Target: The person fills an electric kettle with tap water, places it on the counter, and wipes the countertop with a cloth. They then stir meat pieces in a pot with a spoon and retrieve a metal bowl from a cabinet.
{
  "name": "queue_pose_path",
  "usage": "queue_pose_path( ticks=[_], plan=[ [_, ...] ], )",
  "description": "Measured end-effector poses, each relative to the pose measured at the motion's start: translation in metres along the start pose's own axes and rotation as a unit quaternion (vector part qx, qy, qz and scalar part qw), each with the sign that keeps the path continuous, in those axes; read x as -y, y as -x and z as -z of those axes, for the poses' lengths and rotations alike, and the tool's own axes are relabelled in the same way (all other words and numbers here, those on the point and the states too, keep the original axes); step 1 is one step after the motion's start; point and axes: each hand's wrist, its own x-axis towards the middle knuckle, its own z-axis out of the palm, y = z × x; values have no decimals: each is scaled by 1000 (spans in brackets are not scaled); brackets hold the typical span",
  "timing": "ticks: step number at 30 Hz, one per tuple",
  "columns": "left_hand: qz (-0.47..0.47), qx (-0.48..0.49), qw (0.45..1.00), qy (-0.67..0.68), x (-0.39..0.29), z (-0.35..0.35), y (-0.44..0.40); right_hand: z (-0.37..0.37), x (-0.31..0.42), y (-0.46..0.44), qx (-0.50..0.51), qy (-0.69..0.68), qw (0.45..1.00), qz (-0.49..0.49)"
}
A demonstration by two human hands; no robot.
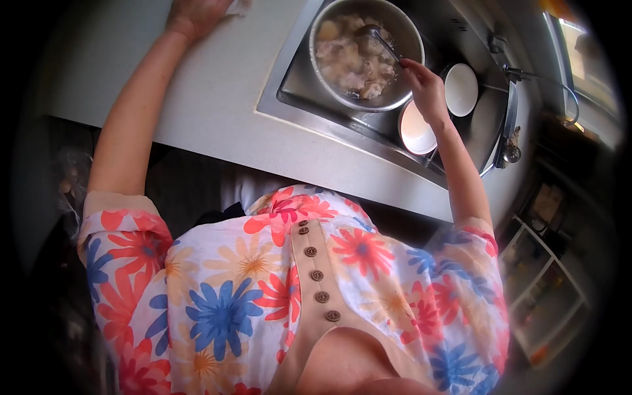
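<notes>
The right hand (426, 91) grips a ladle (375, 33); its head sits in the pot (411, 36) just left of that hand; I can't tell whether the left hand (192, 18) grips the white thing (239, 6) beside it.

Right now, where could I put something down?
On the pale flat countertop, between the person's left forearm and the silver steel sink, or left of that forearm. The sink is crowded: a round silver metal pot, two round pale bowls and the right hand holding a dark metal ladle.
</notes>
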Motion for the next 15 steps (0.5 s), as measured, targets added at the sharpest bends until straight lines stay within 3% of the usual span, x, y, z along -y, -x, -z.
queue_pose_path(
  ticks=[4,6,8,12,15],
  plan=[
    [8,5,1000,8,-3,1,-3,-37,2,0,85,178,976,88],
    [9,4,1000,8,-2,3,-4,-46,3,-7,72,239,967,58],
    [16,5,1000,11,-1,-1,-2,-32,-10,-14,57,212,968,124],
    [17,2,1000,3,-1,-3,-1,9,-9,13,108,262,957,54],
    [9,2,1000,10,0,3,-2,11,3,15,70,162,983,42]
  ],
)
